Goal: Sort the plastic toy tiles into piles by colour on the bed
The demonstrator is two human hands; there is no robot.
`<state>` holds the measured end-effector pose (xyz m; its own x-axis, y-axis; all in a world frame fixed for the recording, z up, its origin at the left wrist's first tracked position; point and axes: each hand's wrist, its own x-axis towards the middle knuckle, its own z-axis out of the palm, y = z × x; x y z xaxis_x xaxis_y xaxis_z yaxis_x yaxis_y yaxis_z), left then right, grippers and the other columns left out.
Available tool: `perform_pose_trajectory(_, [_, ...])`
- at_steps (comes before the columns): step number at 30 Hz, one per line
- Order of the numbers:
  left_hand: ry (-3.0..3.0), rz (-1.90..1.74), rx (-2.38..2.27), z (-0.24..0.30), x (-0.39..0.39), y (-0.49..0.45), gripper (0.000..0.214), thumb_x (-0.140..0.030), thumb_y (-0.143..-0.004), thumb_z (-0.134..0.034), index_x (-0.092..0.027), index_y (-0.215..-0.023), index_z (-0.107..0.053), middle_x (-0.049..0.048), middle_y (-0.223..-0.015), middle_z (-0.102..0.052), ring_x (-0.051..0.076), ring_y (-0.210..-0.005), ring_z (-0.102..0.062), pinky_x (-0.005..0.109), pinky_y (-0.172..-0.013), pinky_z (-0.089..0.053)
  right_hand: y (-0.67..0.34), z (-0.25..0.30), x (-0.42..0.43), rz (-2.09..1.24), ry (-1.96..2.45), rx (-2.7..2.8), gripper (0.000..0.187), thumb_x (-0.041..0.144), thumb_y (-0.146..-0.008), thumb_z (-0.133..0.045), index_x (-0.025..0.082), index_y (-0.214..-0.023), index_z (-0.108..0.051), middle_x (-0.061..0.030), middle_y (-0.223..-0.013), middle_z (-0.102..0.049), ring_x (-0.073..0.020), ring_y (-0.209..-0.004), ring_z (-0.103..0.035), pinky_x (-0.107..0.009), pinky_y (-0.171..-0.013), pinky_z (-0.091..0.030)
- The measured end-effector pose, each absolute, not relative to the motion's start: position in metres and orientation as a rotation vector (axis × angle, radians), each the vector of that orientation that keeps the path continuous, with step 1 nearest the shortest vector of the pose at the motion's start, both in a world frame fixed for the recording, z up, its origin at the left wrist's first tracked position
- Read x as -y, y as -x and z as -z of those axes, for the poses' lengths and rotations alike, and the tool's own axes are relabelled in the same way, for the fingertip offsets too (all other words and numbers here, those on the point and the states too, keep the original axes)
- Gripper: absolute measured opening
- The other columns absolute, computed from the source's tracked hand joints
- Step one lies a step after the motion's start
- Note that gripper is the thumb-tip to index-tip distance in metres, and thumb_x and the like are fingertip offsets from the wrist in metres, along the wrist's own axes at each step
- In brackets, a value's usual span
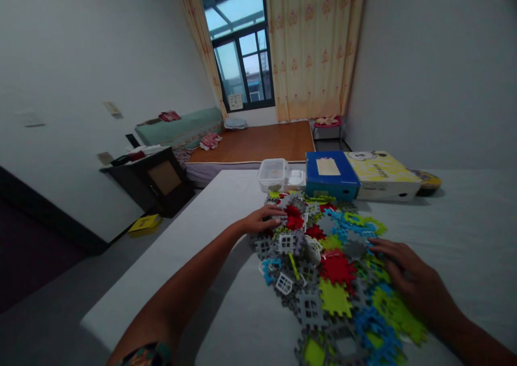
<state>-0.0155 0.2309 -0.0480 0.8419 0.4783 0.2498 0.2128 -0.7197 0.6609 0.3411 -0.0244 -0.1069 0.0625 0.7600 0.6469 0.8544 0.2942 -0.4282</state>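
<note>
A heap of flat interlocking plastic pieces (327, 258), in red, green, blue, grey and white, lies on a white table (226, 204). My left hand (262, 219) rests flat on the heap's far left edge, fingers stretched toward a red piece (293, 216). My right hand (407, 274) lies on the heap's right side over green and blue pieces, fingers spread and slightly curled. Neither hand grips a piece.
A clear plastic box (273, 173) and a blue and yellow carton (355, 175) stand at the table's far edge. Beyond are a wooden bed platform (262, 142), a dark side table (153, 177), a window and curtains. A yellow box (144, 224) lies on the floor.
</note>
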Motion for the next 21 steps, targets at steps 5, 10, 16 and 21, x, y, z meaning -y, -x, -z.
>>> perform_pose_trajectory(5, [-2.168, -0.824, -0.996, 0.049, -0.262, -0.001, 0.045, -0.056, -0.091, -0.05, -0.021, -0.091, -0.08, 0.0096, -0.108, -0.073, 0.026, -0.111, -0.065, 0.04, -0.106, -0.045, -0.343, 0.1, 0.028, 0.15, 1.468, 1.667, 0.026, 0.025, -0.092, -0.049, 0.026, -0.108, -0.07, -0.0049, -0.118, -0.072, -0.0219, -0.107, -0.068, -0.04, -0.094, -0.056])
perform_pose_trajectory(10, [-2.024, -0.929, -1.228, 0.059, -0.309, -0.011, 0.046, -0.05, -0.092, -0.046, -0.015, -0.102, -0.074, 0.0107, -0.107, -0.075, 0.028, -0.11, -0.064, 0.044, -0.103, -0.047, -0.344, 0.102, 0.026, 0.168, 1.449, 1.686, 0.026, 0.021, -0.091, -0.05, 0.027, -0.107, -0.069, -0.0027, -0.116, -0.072, -0.0202, -0.106, -0.068, -0.037, -0.091, -0.057])
perform_pose_trajectory(16, [-2.017, -0.824, -1.128, 0.071, -0.32, -0.031, 0.053, -0.053, -0.089, -0.049, -0.014, -0.119, -0.068, 0.0092, -0.122, -0.072, 0.026, -0.118, -0.061, 0.041, -0.105, -0.045, -0.343, 0.105, 0.025, 0.097, 1.445, 1.669, 0.025, 0.022, -0.091, -0.051, 0.028, -0.106, -0.07, -0.0034, -0.117, -0.072, -0.0219, -0.108, -0.068, -0.04, -0.093, -0.057])
perform_pose_trajectory(21, [-2.068, -0.628, -0.966, 0.066, -0.312, -0.036, 0.063, -0.068, -0.084, -0.05, -0.014, -0.107, -0.074, 0.009, -0.118, -0.074, 0.029, -0.119, -0.061, 0.043, -0.11, -0.04, -0.342, 0.103, 0.025, 0.04, 1.461, 1.66, 0.026, 0.021, -0.091, -0.05, 0.029, -0.106, -0.07, -0.0023, -0.118, -0.072, -0.0214, -0.109, -0.068, -0.039, -0.091, -0.058])
